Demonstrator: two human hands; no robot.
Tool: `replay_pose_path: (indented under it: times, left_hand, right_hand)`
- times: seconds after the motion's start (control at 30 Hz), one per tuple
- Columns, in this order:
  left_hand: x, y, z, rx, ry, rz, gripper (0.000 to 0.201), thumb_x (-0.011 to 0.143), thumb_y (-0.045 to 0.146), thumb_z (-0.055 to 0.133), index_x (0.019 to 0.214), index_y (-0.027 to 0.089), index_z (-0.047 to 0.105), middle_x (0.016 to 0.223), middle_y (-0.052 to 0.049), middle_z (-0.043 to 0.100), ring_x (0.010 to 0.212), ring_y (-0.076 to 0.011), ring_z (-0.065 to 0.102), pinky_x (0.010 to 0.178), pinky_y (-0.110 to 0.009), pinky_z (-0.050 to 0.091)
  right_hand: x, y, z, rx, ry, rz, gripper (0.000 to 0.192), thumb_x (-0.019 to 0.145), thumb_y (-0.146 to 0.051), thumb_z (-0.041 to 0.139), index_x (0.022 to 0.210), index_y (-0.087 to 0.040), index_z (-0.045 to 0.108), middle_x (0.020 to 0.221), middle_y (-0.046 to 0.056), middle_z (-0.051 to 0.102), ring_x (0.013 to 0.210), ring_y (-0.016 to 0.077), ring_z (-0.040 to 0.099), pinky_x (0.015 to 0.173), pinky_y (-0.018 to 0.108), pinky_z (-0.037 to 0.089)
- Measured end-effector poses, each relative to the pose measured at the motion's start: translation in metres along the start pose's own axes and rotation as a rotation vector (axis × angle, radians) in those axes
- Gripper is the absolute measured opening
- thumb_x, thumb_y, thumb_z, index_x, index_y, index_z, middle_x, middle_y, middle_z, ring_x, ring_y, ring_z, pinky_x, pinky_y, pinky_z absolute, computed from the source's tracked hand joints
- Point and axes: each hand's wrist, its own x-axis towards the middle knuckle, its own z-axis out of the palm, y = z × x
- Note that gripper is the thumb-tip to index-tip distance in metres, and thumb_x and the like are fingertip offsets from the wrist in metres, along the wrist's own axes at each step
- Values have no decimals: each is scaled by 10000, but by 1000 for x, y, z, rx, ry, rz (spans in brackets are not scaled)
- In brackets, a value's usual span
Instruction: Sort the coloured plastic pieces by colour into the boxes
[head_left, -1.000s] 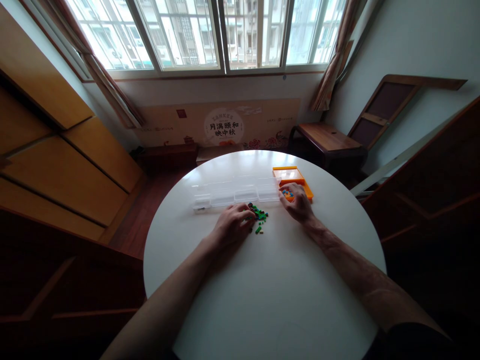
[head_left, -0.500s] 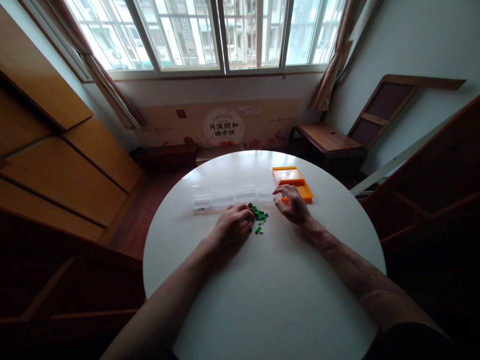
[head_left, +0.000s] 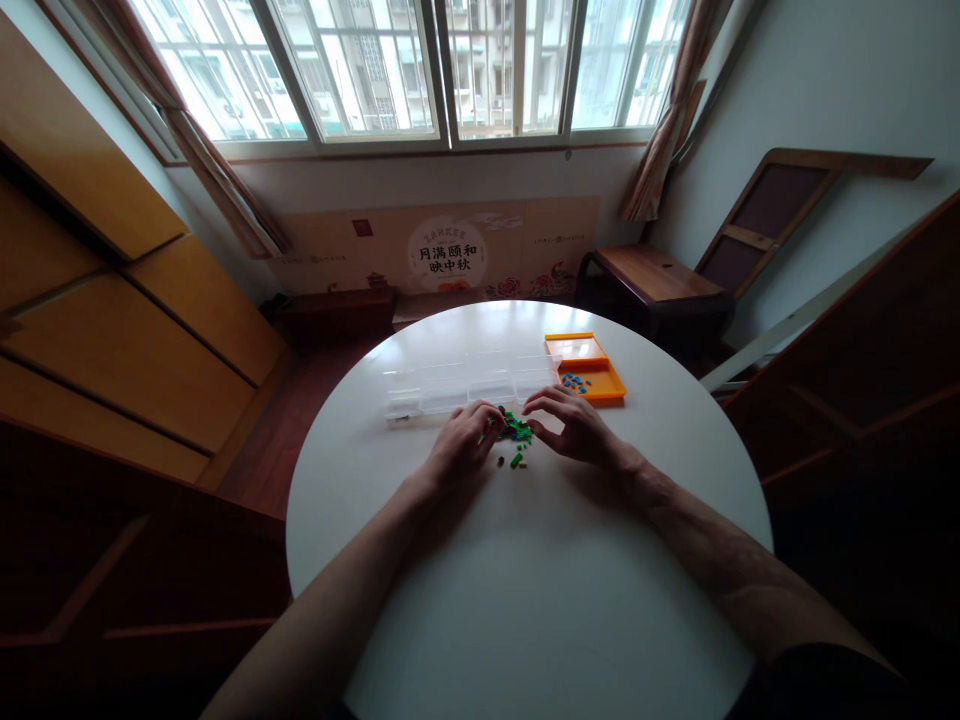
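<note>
Left hand point(head_left: 463, 445): I see it resting on the table point(head_left: 540, 590), fingers curled at the bead pile point(head_left: 514, 432); grip unclear.
Right hand point(head_left: 571, 428): loose, fingertips over the pile.
Blue beads point(head_left: 574, 381): in the orange tray point(head_left: 609, 387).
Clear box point(head_left: 469, 385): behind the pile.

A round white table point(head_left: 540, 600) stands before a wide window point(head_left: 420, 70) with curtains point(head_left: 225, 190); a wooden side table point(head_left: 656, 280) sits right, yellow cabinets point(head_left: 112, 330) left.

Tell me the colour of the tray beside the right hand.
Orange tray, seen in the head view.
</note>
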Motion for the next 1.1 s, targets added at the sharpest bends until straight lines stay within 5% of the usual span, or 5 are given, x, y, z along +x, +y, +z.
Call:
replay_pose_path:
  times: [0.43, 0.63, 1.1]
  left_hand:
    - [-2, 3, 3, -93, 17, 51, 40, 1069, 270, 662, 1053, 240, 682, 1020, -33, 805, 896, -191, 736, 877, -324, 537]
    - [-1, 3, 5, -46, 65, 81, 166, 1040, 378, 752, 1025, 234, 672, 947, -4, 810, 760, -164, 732, 878, -338, 533]
    - [0, 6, 3, -41, 100, 105, 216, 1051, 441, 745, 1020, 236, 685, 982, -4, 841, 776, -163, 779, 895, -342, 515]
  right_hand:
    - [0, -3, 2, 27, -106, -48, 86, 1074, -313, 689, 1073, -291, 773, 1039, 57, 807, 954, 250, 722, 910, 427, 624]
    - [-1, -1, 5, 36, -106, -82, 78, 1074, -330, 723, 1055, -276, 775, 1038, 53, 810, 946, 238, 732, 893, 404, 615]
    - [1, -5, 4, 62, -97, -95, 55, 1071, -272, 722, 1044, -269, 771, 1012, 51, 811, 899, 222, 744, 853, 365, 588]
